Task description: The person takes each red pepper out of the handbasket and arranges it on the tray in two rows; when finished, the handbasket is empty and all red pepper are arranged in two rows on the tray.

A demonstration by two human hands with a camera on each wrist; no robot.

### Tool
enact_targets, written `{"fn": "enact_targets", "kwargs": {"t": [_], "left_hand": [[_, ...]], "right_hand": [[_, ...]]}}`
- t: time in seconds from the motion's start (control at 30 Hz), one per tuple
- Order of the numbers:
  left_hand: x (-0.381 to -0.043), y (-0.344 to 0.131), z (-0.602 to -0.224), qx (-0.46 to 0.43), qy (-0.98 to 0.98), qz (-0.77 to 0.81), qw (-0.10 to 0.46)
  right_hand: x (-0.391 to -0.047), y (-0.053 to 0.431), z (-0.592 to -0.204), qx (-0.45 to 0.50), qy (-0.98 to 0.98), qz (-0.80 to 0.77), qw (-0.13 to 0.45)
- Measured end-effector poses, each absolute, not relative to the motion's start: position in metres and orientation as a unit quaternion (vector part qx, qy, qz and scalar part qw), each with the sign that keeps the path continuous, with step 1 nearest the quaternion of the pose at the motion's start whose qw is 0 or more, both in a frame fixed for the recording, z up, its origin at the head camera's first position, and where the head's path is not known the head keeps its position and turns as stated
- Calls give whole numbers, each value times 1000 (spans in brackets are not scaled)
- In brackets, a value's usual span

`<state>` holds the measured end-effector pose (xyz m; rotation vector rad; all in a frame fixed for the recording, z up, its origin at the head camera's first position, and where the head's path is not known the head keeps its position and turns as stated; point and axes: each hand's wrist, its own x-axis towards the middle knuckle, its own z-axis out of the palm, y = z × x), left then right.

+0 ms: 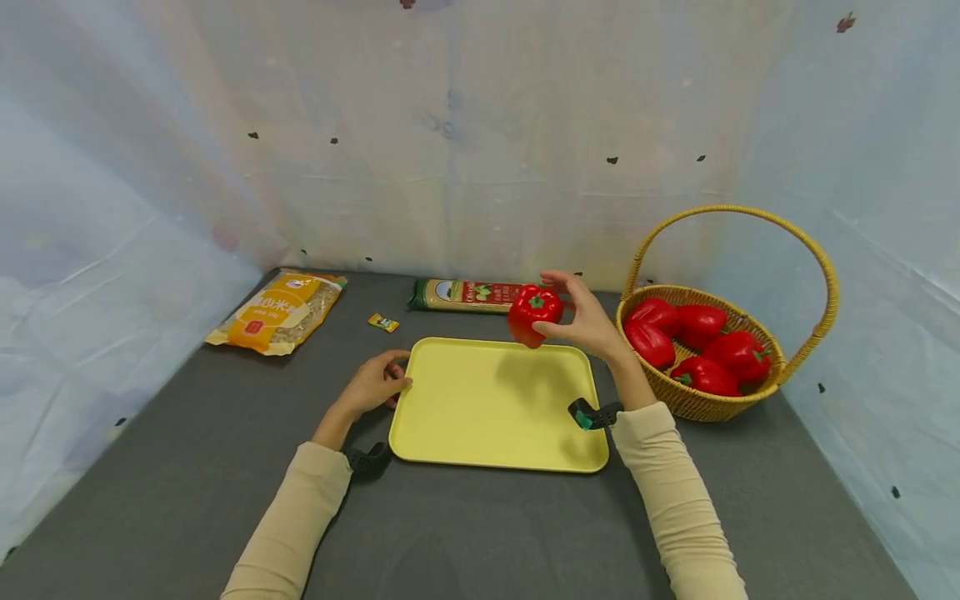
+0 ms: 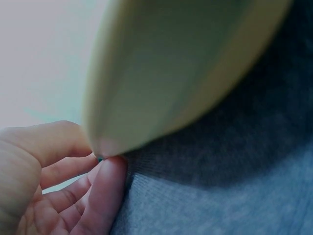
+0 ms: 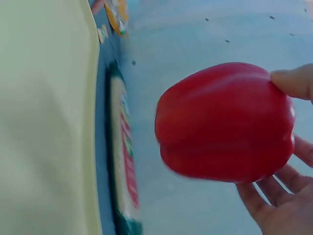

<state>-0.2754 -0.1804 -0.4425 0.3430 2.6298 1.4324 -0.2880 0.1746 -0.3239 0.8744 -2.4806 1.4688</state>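
Note:
A red bell pepper [image 1: 536, 313] with a green stem is held in my right hand [image 1: 581, 321], thumb on one side and fingers on the other. The pepper is raised over the back right of a yellow tray [image 1: 480, 408], which has a shadow on it. In the right wrist view the pepper [image 3: 227, 122] fills the middle, gripped from the right. My left hand [image 1: 372, 383] pinches the tray's left rim; the left wrist view shows thumb and fingertips at the edge of the tray [image 2: 161, 73].
At the right stands a wicker basket [image 1: 697, 408] with a tall handle and several red peppers [image 1: 701, 325]. Behind the tray lies a long noodle pack [image 1: 468, 296]. A small yellow packet [image 1: 384, 322] and a bag of grain [image 1: 281, 312] lie at the back left.

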Motion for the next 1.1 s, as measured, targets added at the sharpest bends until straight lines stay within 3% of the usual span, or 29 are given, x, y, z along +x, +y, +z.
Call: {"fn": "enact_targets", "kwargs": {"t": [0.37, 0.7, 1.1], "left_hand": [[-274, -179, -443, 112, 873, 471, 62], [-275, -180, -443, 112, 872, 474, 54], [-275, -179, -443, 102, 872, 476, 58]], "right_hand": [[-312, 123, -372, 261, -805, 531, 42], [-296, 84, -365, 248, -779, 574, 43], [-298, 57, -384, 232, -763, 602, 44]]}}
